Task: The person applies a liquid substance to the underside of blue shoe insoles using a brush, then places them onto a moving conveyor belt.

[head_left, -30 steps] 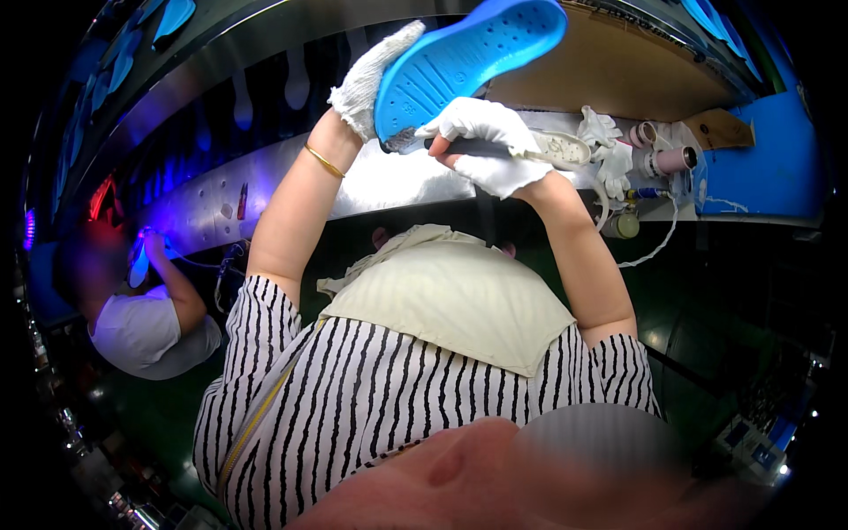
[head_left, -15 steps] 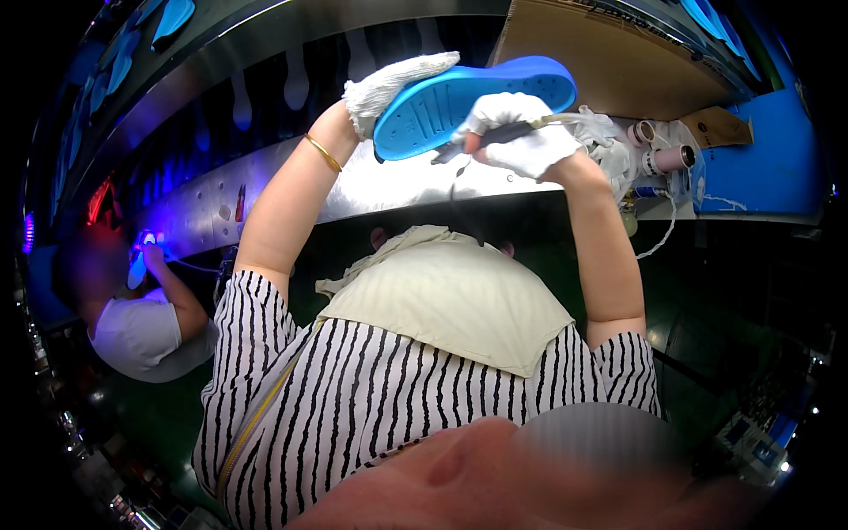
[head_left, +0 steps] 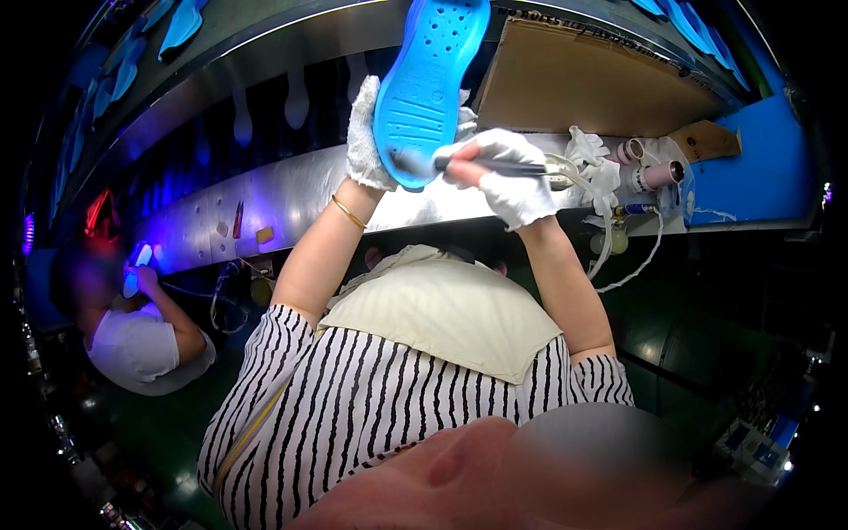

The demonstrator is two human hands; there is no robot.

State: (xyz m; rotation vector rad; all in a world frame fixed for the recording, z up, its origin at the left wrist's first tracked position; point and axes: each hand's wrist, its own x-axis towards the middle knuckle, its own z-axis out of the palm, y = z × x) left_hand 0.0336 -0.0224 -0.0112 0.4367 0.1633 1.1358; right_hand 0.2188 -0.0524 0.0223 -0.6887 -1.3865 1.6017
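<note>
A bright blue shoe sole (head_left: 420,97) is held up over the bench, its holed, ridged face turned toward me and its long side upright. My left hand (head_left: 362,141), in a white knit glove, grips it from behind, with fingers showing at both edges. A white glove with bare fingertips covers my right hand (head_left: 519,181). Its fingers close round a slim, dark-handled brush (head_left: 496,166) with a pale tube trailing from its back end. The dark, blurred brush tip is at the sole's lower end; whether it touches cannot be made out.
A steel bench (head_left: 300,194) runs across, with a cardboard sheet (head_left: 583,84) behind. At right are white cloths (head_left: 594,163), pink spools (head_left: 658,174) and a blue panel (head_left: 760,168). Further left a co-worker (head_left: 146,336) sits. More blue soles (head_left: 181,26) line the upper rack.
The sole has turned from lying sideways to upright and shifted left and up. My right hand has moved down, bringing the brush tip to the sole's lower end.
</note>
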